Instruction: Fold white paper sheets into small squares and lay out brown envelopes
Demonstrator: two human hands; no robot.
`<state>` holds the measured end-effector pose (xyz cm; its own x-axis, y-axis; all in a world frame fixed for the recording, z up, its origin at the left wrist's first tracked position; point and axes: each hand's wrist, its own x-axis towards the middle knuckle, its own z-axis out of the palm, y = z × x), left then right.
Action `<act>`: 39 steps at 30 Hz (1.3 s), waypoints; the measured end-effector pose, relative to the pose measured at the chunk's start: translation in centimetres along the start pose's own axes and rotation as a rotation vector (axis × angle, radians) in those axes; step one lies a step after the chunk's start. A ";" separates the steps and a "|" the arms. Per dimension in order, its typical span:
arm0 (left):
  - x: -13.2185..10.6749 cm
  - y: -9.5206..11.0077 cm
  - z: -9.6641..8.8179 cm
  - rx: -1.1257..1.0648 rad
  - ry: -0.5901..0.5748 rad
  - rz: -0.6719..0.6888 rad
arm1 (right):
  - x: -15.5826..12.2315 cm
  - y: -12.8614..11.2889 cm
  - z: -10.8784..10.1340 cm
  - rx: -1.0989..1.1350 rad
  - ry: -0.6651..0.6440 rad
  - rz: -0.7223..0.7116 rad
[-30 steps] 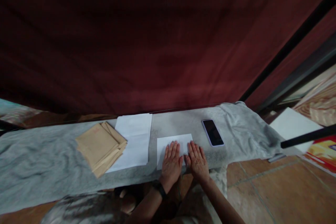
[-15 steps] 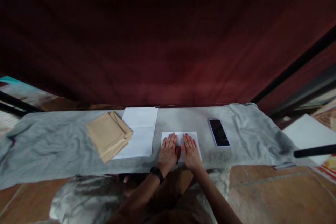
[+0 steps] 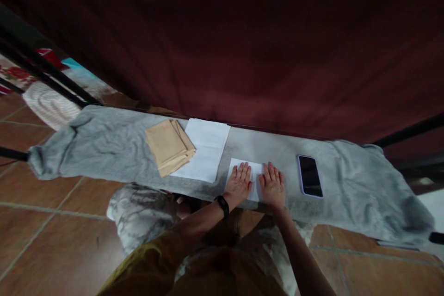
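A small white sheet of paper (image 3: 255, 180), perhaps folded, lies flat on the grey cloth. My left hand (image 3: 238, 183) rests palm down on its left part, fingers stretched out, a black band around the wrist. Flat on the sheet's right side lies my right hand (image 3: 273, 186), its fingers also extended. A strip of paper shows between the two hands; the rest is covered by them. To the left is a stack of larger white sheets (image 3: 208, 148), partly under a pile of brown paper envelopes (image 3: 169, 143).
A phone (image 3: 310, 175) with a dark screen and pale purple case lies right of my hands. The grey cloth (image 3: 111, 148) covers a narrow bench with black metal bars (image 3: 409, 130) at its ends. A dark red curtain (image 3: 243, 55) hangs behind it, above a tiled floor (image 3: 76, 226).
The camera view has turned and shifted, so the bench appears tilted. My hands have moved a little apart over the paper, showing more of it between them.
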<state>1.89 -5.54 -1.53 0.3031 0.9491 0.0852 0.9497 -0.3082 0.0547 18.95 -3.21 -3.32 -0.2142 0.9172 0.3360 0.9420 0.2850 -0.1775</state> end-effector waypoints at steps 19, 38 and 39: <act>-0.1 0.2 -0.5 -0.009 -0.031 0.011 | -7.1 -2.2 -2.6 0.050 -0.079 -0.234; 1.9 -2.3 -0.6 -0.131 0.057 -0.004 | -8.3 -2.0 -3.9 0.055 -0.137 -0.290; 2.2 -2.6 -0.7 -0.135 0.061 -0.023 | -8.3 -1.9 -3.9 0.055 -0.141 -0.294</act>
<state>0.07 -2.65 -0.81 0.2719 0.9517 0.1424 0.9361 -0.2959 0.1900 19.94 -12.43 -2.17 -0.5123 0.8217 0.2499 0.8198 0.5546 -0.1429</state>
